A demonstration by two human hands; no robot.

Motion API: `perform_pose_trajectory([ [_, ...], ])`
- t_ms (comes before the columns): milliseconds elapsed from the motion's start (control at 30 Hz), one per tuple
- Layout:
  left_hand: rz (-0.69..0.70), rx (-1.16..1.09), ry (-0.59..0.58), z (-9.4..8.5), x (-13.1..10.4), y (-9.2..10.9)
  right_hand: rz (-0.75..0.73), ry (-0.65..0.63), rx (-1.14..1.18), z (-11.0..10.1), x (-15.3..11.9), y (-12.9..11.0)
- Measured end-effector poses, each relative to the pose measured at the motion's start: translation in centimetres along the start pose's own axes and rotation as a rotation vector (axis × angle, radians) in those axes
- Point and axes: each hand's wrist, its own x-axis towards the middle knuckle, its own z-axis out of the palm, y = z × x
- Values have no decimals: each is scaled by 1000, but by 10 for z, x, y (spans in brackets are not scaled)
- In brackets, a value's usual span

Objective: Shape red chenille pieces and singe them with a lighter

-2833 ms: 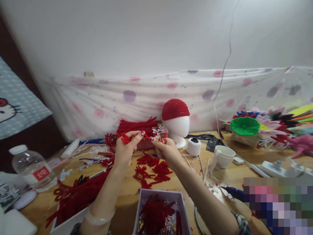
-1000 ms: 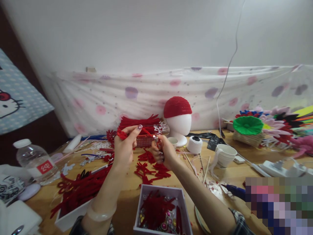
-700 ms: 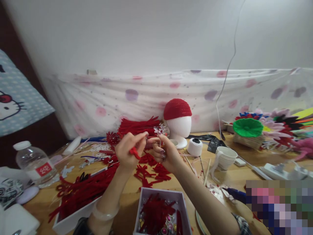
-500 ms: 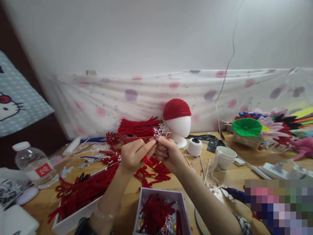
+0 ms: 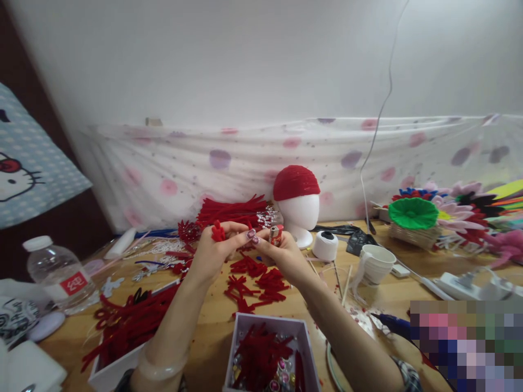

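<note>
The left hand [image 5: 223, 245] grips a red chenille piece [image 5: 218, 232] in a narrow hold, its bent end sticking up behind the thumb. The right hand [image 5: 281, 249] is closed around a red lighter [image 5: 275, 235] with a metal top and white markings too small to read. The 2 thumb tips meet; whether anything is pinched between them, I cannot tell.

Just beyond the grip lie red chenille stems [image 5: 231, 211] and a mannequin head [image 5: 302, 212] in a red cap [image 5: 295, 183]. Right of it stands a white thread cone [image 5: 326, 248]; below it sits a white box [image 5: 272, 321]. Far left of it are a clear bottle [image 5: 53, 272], whose red label [image 5: 72, 284] bears white characters not surely legible, a plastic bag [image 5: 16, 314] with blurred black lettering, and a Hello Kitty cloth [image 5: 41, 169].
</note>
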Motion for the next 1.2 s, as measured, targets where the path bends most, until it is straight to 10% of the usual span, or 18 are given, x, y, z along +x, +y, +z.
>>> perform_pose_trajectory([
  [333,203,122,167,9,-2,-2,-35,79,-24,6,-1,3],
  [800,74,-68,111,10,-3,0,-1,-22,114,5,-1,14],
  [1200,223,-59,316,10,0,0,116,-78,42,6,3,16],
])
